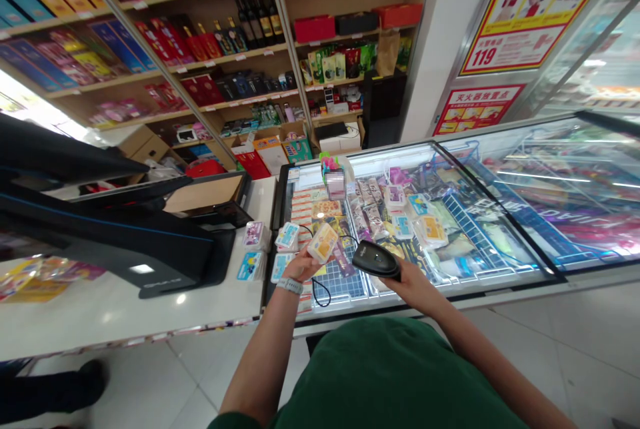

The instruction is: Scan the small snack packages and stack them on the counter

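My left hand [300, 265] grips a small clear plastic pack with an orange label [323, 242], held tilted above the glass-topped freezer. In my right hand [411, 286] is a black barcode scanner [376, 260], its head pointing left toward the pack. A dark cable [323, 296] loops below, between the hands. Just left of my left hand, packs with blue labels [287, 236] lie on the freezer's edge. Similar stacks, one purple-labelled [257, 234] and one blue-labelled [251, 265], sit on the white counter. More such packs, one with an orange label [431, 230], lie right of the scanner on the glass.
A black checkout terminal [175, 262] stands on the counter [210, 309] at left. The freezer [500, 276] stretches to the right, frozen goods inside. Shelves with boxes and bottles [257, 19] line the back. Another person's dark shoe [93, 379] shows at lower left.
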A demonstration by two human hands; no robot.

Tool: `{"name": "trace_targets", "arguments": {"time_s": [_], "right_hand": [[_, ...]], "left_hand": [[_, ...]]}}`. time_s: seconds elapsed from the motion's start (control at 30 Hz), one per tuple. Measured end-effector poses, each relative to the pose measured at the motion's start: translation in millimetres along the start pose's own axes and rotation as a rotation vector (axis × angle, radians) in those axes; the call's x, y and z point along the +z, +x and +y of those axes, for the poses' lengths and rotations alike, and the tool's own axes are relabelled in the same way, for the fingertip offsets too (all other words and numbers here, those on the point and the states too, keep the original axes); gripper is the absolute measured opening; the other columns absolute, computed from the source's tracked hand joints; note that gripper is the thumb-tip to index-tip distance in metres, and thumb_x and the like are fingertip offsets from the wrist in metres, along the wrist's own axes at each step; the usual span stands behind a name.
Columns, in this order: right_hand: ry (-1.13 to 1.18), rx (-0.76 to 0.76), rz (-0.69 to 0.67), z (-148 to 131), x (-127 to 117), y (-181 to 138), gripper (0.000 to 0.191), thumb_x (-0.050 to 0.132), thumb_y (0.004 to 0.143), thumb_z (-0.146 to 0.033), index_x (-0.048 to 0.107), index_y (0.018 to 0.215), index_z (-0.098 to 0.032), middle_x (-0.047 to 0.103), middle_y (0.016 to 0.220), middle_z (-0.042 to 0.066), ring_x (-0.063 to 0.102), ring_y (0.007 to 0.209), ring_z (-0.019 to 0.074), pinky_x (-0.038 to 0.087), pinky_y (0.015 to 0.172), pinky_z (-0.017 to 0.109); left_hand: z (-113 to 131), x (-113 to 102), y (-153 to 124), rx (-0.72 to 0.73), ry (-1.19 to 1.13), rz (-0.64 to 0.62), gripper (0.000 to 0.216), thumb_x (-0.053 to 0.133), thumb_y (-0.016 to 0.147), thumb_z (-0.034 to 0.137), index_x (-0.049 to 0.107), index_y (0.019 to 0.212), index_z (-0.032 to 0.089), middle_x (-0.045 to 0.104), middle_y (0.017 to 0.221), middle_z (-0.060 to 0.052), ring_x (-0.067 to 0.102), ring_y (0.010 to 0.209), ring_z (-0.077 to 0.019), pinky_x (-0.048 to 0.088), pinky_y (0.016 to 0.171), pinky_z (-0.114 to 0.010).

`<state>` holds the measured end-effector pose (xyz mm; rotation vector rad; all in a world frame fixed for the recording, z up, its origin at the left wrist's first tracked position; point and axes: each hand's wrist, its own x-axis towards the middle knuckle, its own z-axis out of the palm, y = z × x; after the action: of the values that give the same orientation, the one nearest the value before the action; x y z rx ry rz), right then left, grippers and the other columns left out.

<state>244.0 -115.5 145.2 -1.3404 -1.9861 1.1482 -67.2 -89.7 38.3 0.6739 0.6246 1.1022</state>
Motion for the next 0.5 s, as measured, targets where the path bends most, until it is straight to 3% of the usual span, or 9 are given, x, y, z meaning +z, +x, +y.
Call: {"name": "trace_targets", "arguments": {"time_s": [0.13, 0.3, 0.4, 0.5], "right_hand": [[0.008, 0.02, 0.008, 3.2, 1.5, 0.6, 0.037, 0.057, 0.079, -0.029, 0.06, 0.113, -0.016, 0.07, 0.108, 0.01, 0.065, 0.1, 0.0291, 0.049, 0.087, 0.039], [0.012, 0.032, 0.03, 8.5, 1.9, 1.1, 0.04, 0.058, 0.079, -0.03, 0.059, 0.116, -0.018, 0.07, 0.111, 0.009, 0.064, 0.104, 0.0295, 0.049, 0.088, 0.04], [-0.012, 0.033, 0.026, 11.5, 2.1, 1.8, 0.038, 0.057, 0.079, -0.029, 0.059, 0.115, -0.018, 0.07, 0.109, 0.009, 0.064, 0.102, 0.0286, 0.049, 0.087, 0.038], [-0.04, 0.04, 0.021, 13.8, 2.7, 3.3, 0.037, 0.057, 0.078, -0.028, 0.059, 0.113, -0.018, 0.071, 0.104, 0.008, 0.065, 0.097, 0.0282, 0.05, 0.084, 0.038]], "left_hand": [[-1.6, -1.6, -1.4, -0.009, 0.037, 0.018, 0.069, 0.081, 0.054, 0.021, 0.057, 0.118, 0.022, 0.061, 0.125, -0.008, 0.05, 0.122, -0.0323, 0.031, 0.108, -0.058], [9.8, 8.3, -6.2, -0.024, 0.193, 0.036, 0.083, 0.08, 0.059, 0.026, 0.045, 0.135, 0.026, 0.053, 0.135, -0.01, 0.047, 0.125, -0.0314, 0.033, 0.108, -0.052], [23.5, 12.2, -16.5, -0.017, 0.431, 0.077, 0.09, 0.078, 0.063, 0.026, 0.036, 0.142, 0.026, 0.048, 0.139, -0.011, 0.043, 0.129, -0.0293, 0.037, 0.106, -0.045], [38.5, 8.0, -36.9, -0.02, 0.81, 0.222, 0.091, 0.073, 0.066, 0.025, 0.028, 0.146, 0.024, 0.044, 0.14, -0.013, 0.043, 0.129, -0.0292, 0.044, 0.099, -0.043]]}}
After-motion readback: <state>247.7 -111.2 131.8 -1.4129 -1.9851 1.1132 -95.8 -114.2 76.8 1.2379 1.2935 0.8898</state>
